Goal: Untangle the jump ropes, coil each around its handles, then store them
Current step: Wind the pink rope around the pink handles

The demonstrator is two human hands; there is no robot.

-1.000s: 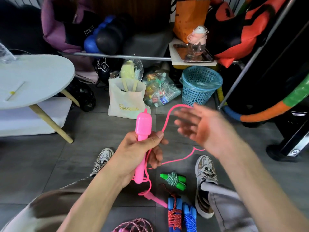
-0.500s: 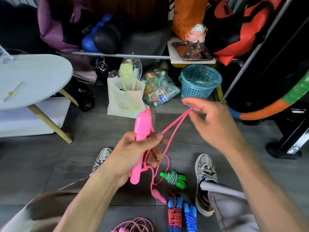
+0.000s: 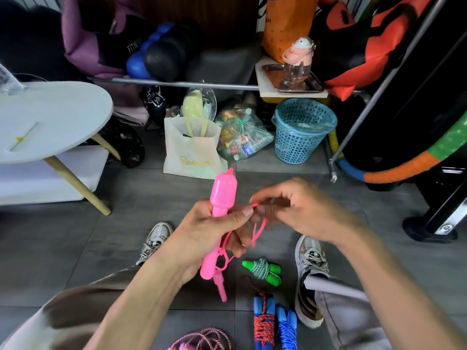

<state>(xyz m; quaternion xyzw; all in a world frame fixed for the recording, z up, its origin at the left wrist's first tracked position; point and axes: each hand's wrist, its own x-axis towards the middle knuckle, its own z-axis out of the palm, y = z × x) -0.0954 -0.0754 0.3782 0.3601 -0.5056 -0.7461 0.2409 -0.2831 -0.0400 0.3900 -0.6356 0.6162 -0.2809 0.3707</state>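
The left hand grips the pink handle upright; the right hand pinches the pink rope just beside that grip. Bare floor lies left; coiled ropes sit below.

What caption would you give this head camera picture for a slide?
Left hand grips a pink jump rope handle while right hand pinches its pink cord beside it.

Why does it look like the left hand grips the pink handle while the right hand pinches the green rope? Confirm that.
Wrong on one point: in the head view the right hand pinches the pink rope, not green. The left hand does grip the pink handle.
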